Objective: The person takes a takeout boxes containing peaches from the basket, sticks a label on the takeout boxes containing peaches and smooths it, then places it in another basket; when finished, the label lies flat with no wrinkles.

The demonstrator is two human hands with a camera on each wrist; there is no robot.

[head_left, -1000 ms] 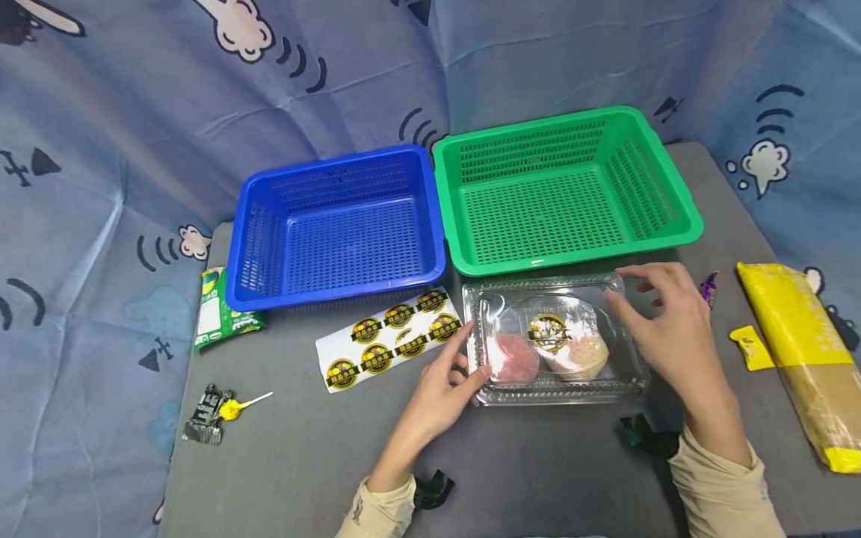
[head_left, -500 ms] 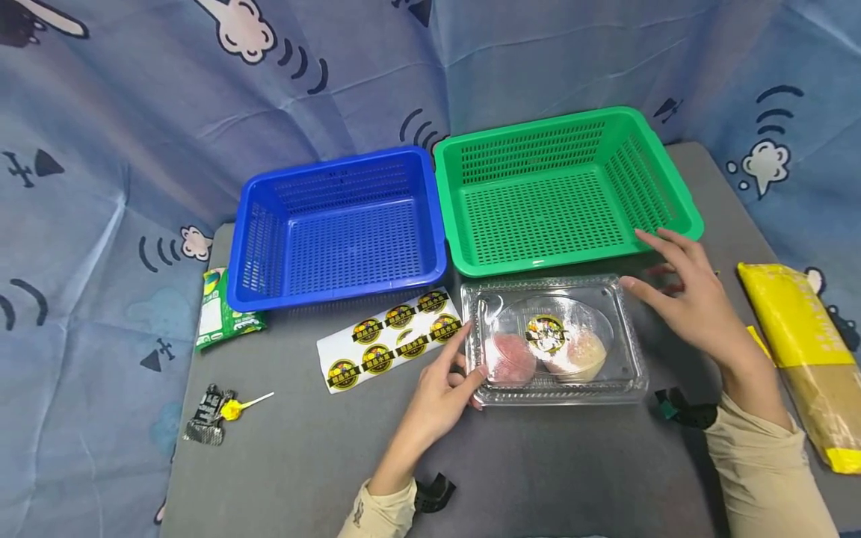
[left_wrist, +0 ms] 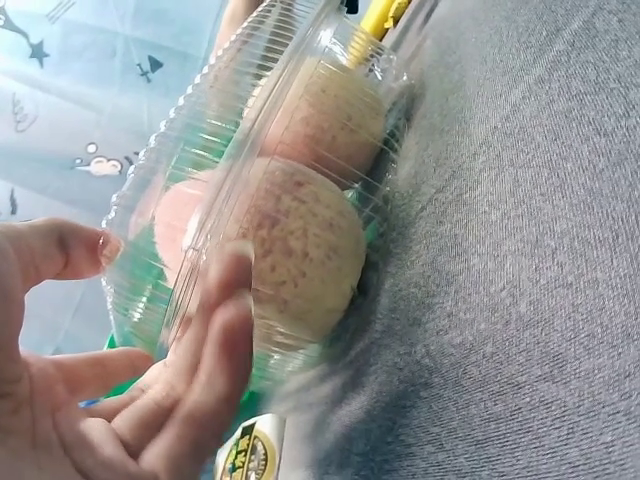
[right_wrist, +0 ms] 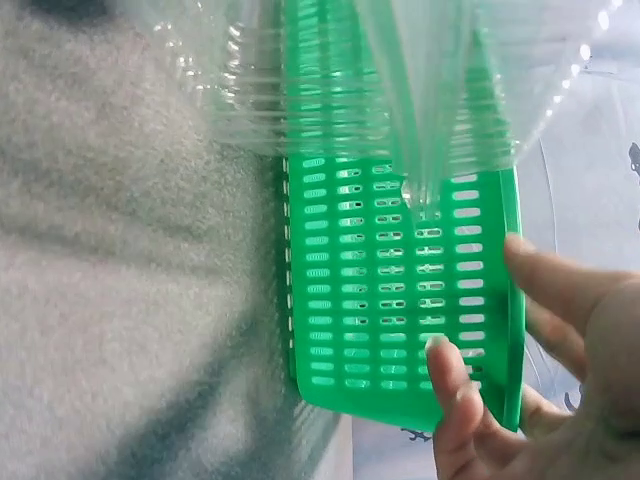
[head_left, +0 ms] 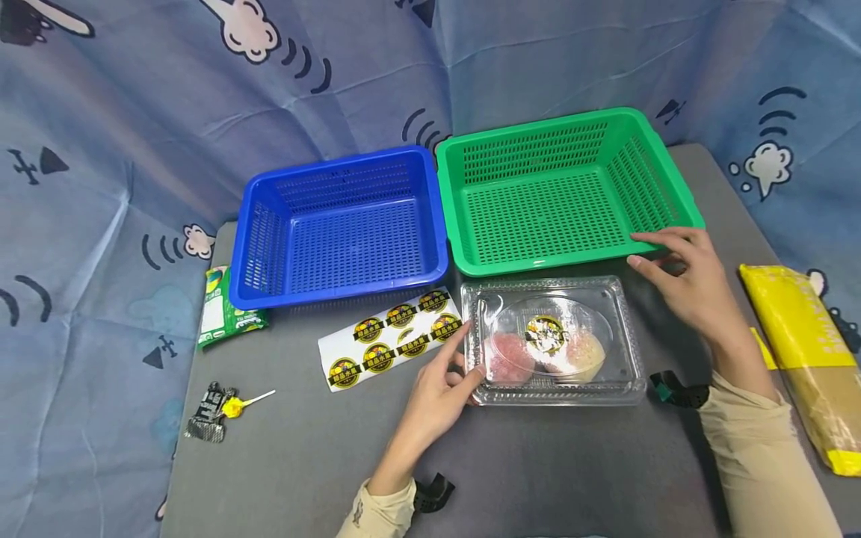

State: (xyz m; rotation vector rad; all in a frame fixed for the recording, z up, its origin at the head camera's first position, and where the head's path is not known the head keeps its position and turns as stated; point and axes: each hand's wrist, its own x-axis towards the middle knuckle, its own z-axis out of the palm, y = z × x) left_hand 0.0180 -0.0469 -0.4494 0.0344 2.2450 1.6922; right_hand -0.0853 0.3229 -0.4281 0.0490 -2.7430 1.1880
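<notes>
A clear plastic clamshell fruit box lies on the table, lid down, with a round sticker on top. Round pink and cream, peach-like fruits show inside it. My left hand grips the box's left end, thumb and fingers at its edge. Above the box's right corner, my right hand pinches the front rim of the green basket. In the right wrist view, its thumb is in front of the basket wall and other fingers pass behind the rim.
A blue basket stands left of the green one. Left of the box is a sticker sheet. A green packet, a black wrapper and a lollipop lie farther left. At right lies a yellow-and-brown package.
My right hand has left the box's right end and moved to the green basket's front rim, its thumb rising there. My left hand stays on the box. The baskets hold their places.
</notes>
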